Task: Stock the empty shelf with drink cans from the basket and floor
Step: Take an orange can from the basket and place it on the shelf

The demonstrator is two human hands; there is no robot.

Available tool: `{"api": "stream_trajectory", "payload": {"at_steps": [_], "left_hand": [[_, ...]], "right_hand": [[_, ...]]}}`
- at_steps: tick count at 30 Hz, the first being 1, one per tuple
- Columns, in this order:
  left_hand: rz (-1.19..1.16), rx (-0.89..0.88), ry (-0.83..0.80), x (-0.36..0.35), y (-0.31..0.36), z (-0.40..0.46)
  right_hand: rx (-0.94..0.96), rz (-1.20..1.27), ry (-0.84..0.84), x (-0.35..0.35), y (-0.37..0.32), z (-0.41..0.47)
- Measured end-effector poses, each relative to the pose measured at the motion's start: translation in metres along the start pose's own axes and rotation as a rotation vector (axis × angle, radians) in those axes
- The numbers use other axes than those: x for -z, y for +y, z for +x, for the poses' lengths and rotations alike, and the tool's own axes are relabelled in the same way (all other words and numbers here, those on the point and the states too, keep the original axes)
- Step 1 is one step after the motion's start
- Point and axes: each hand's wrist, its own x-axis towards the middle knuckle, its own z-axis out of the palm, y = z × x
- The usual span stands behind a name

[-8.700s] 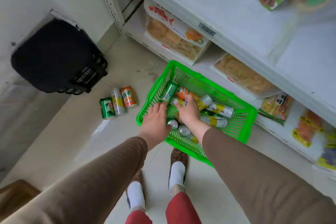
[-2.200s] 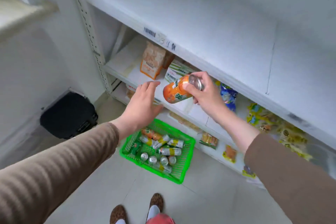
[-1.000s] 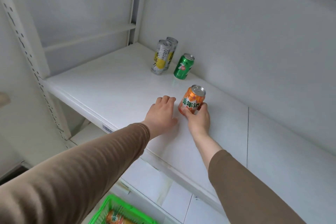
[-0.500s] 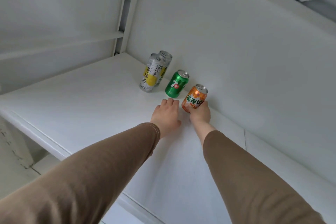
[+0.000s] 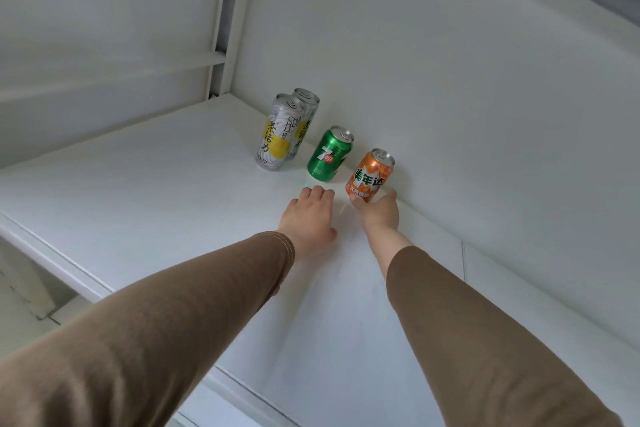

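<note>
So here's my view right now: both arms in brown sleeves reach deep onto the white shelf (image 5: 145, 204), nearly to the back panel. The orange can (image 5: 370, 175) stands upright on the shelf close to the back wall, and my right hand (image 5: 377, 215) has its grip around the can's lower part, thumb on the left side of the base and the fingers curling round the right, so the can sits just above and ahead of the palm with most of its label and the whole top rim sticking out in plain sight. I can't tell how tightly that grip is pressing. My left hand (image 5: 309, 224) lies palm down on the shelf just left of it, fingers relaxed and fairly straight, holding nothing, fingertips pointing at the green can (image 5: 329, 159) but not touching it. The green can stands upright just left of the orange one, with a small gap between them. Further left are two tall silver and yellow cans (image 5: 282, 133), one right behind the other, both upright, the front one close beside the green can.
</note>
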Motion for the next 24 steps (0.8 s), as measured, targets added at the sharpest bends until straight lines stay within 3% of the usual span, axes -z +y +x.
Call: {"api": "stream_trajectory", "payload": {"at_steps": [11, 18, 24], "left_hand": [[-0.047, -0.007, -0.006, 0.043, 0.004, -0.095], [-0.082, -0.142, 0.045, 0.078, 0.0, -0.22], [-0.199, -0.165, 0.01, 0.072, -0.002, -0.345]], "right_hand": [[0.395, -0.101, -0.14, 0.039, 0.022, -0.142], [0.627, -0.073, -0.214, 0.082, 0.039, -0.269], [0.691, -0.027, -0.222, 0.088, 0.085, -0.381]]}}
